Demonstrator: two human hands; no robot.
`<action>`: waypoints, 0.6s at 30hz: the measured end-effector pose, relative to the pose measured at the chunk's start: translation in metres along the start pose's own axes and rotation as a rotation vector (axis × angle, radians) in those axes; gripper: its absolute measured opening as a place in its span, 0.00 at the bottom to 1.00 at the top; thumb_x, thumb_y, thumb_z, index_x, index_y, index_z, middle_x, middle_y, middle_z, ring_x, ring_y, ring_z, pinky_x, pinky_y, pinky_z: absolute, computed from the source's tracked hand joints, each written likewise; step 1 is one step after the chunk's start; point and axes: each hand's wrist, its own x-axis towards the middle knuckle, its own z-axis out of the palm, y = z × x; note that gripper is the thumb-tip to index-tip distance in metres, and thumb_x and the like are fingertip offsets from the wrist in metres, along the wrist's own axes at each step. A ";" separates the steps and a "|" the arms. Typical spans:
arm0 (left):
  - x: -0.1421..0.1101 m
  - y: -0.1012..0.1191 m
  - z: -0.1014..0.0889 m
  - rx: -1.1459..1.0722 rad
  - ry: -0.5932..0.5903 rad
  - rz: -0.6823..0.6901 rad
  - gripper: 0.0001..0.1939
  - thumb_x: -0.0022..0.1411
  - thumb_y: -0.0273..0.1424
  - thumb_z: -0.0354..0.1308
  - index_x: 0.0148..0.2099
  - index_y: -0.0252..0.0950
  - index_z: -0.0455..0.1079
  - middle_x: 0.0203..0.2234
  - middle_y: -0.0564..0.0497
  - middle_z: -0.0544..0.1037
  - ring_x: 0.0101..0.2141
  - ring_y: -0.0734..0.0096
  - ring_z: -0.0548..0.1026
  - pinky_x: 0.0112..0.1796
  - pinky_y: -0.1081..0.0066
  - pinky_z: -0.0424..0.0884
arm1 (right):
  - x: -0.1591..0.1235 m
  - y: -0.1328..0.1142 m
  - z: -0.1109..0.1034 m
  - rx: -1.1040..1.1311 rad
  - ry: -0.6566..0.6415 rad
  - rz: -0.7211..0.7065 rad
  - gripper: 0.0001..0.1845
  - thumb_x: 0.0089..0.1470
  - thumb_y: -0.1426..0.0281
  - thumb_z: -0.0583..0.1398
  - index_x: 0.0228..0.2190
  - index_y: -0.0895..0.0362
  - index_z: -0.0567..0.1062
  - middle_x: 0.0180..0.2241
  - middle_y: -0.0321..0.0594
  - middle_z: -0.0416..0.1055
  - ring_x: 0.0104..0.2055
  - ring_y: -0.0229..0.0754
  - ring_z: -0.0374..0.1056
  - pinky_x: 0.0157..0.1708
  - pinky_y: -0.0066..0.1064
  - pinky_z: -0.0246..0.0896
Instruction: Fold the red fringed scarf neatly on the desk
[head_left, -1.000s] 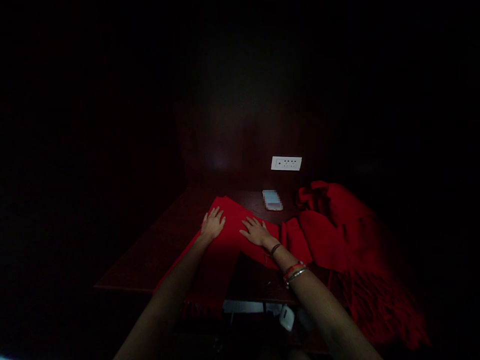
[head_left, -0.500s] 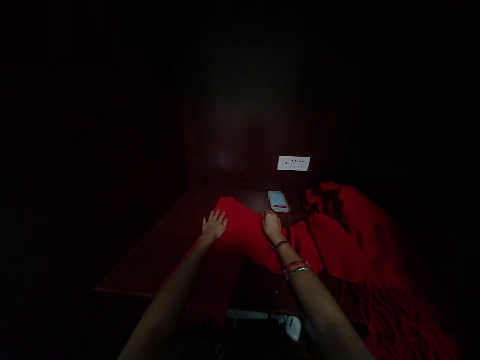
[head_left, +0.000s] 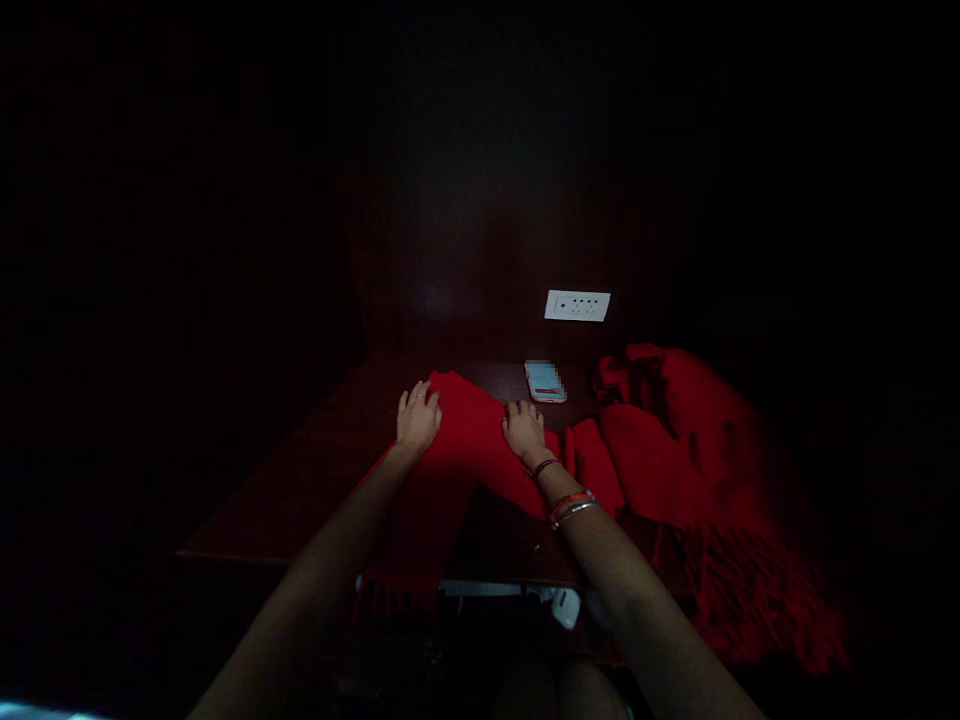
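Note:
A red fringed scarf [head_left: 472,425] lies across the dark wooden desk, bent at a corner so that one fringed end hangs over the front edge. My left hand [head_left: 419,418] rests on its left edge near that corner, fingers apart. On the scarf's far edge, to the right, lies my right hand [head_left: 525,428], fingers spread and palm down. Neither hand grips the cloth. To the right the scarf runs into a bunched heap of red cloth [head_left: 652,460] with long fringe; where one ends and the other begins is unclear.
A phone [head_left: 546,381] with a lit screen lies beyond my right hand. A white socket plate [head_left: 577,306] is on the wall behind. Below the desk's front edge [head_left: 240,557] a white object [head_left: 565,607] shows. The surroundings are very dark.
My right hand has gone from curled fingers to spread ones on the scarf. My left hand's fingers are less widely spread. The view has tilted slightly, shifting everything up and left.

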 end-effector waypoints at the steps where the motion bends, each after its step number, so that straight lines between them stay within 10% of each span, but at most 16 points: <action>1: -0.004 0.005 -0.008 -0.004 -0.016 0.063 0.18 0.57 0.31 0.38 0.47 0.34 0.61 0.49 0.44 0.59 0.49 0.63 0.55 0.47 0.63 0.51 | -0.002 0.000 -0.006 0.007 0.041 -0.015 0.18 0.50 0.69 0.46 0.44 0.59 0.60 0.46 0.48 0.56 0.48 0.44 0.50 0.45 0.36 0.45; 4: -0.018 0.015 -0.027 -0.031 -0.159 0.200 0.16 0.57 0.34 0.40 0.43 0.36 0.63 0.41 0.45 0.65 0.42 0.65 0.63 0.41 0.67 0.59 | -0.006 0.002 -0.028 0.077 0.022 -0.063 0.16 0.49 0.70 0.48 0.41 0.60 0.64 0.43 0.49 0.61 0.45 0.42 0.56 0.41 0.31 0.50; 10: -0.017 -0.011 -0.046 -0.127 -0.372 0.084 0.17 0.56 0.38 0.43 0.45 0.36 0.62 0.43 0.46 0.64 0.43 0.66 0.63 0.40 0.71 0.59 | -0.010 -0.010 -0.050 0.357 -0.526 -0.018 0.12 0.46 0.67 0.52 0.29 0.62 0.71 0.26 0.44 0.71 0.25 0.36 0.66 0.24 0.23 0.58; 18: -0.022 -0.022 -0.016 -0.101 -0.520 -0.058 0.24 0.57 0.41 0.37 0.56 0.44 0.47 0.56 0.51 0.42 0.54 0.55 0.38 0.47 0.49 0.41 | 0.000 -0.041 -0.040 0.268 -0.373 0.231 0.15 0.38 0.67 0.60 0.32 0.61 0.72 0.36 0.50 0.69 0.38 0.47 0.65 0.31 0.29 0.60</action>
